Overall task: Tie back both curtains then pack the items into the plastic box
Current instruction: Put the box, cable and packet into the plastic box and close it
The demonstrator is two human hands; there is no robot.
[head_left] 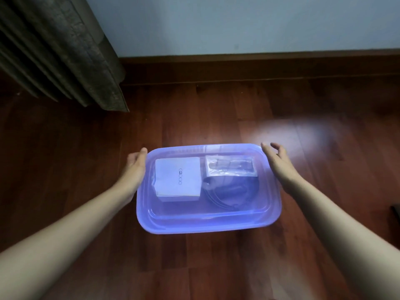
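Plastic box (278,204): on wooden floor (216,267), just below frame centre, translucent violet lid (216,151) seated on top

Contents seen through lid:
- white carton (177,180) at 9 o'clock inside the box, printed rings on its face
- clear packet (230,166) at 1 o'clock, just beside the carton
- dark cable (229,192) at 4 o'clock, coiled, partly under the packet

Left hand (135,164): at box's 10 o'clock, palm against the left rim, fingers straight, not gripping; thumb tip at the far-left corner

Right hand (276,160): at box's 2 o'clock, fingers spread wide and relaxed, holding nothing. It is just beside the far-right corner; contact with the rim cannot be told

Curtain (65,50): dark, pleated, hanging at frame's 10 o'clock, hem near the floor, well apart from the box

Skirting board (238,61) at 12 o'clock, pale wall (238,22) above it
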